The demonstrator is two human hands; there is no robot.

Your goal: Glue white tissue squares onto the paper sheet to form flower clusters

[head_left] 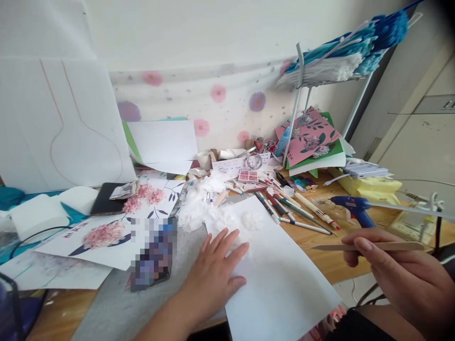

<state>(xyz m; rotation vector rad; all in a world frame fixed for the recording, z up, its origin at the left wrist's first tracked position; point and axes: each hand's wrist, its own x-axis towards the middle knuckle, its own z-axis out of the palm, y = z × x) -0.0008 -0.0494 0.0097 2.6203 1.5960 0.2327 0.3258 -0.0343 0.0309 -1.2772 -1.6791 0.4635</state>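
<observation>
On the smooth plain white sheet of paper (277,279) at lower centre, the work looks to be at an early stage: one small, rounded white fluffy tuft (251,220) lies near its upper end, while the lower part of the sheet is bare. A loose heap of soft white fluff (197,206) spreads left of the tuft and over the sheet's upper left edge, so plenty of material seems left to handle. At centre left, a white sheet with textured pink flower clusters and dark leaves (119,255) looks much further along. The left hand (220,265) comes up from the bottom of the frame, palm down, fingers spread and grasping nothing, over the sheet's left edge; whether its fingertips touch the fluff cannot be told. At lower right, the right hand (391,270) pinches a slim, flat tan stick (398,246) between thumb and fingers, held nearly level, its pointed tip aimed left and well apart from the tuft.
</observation>
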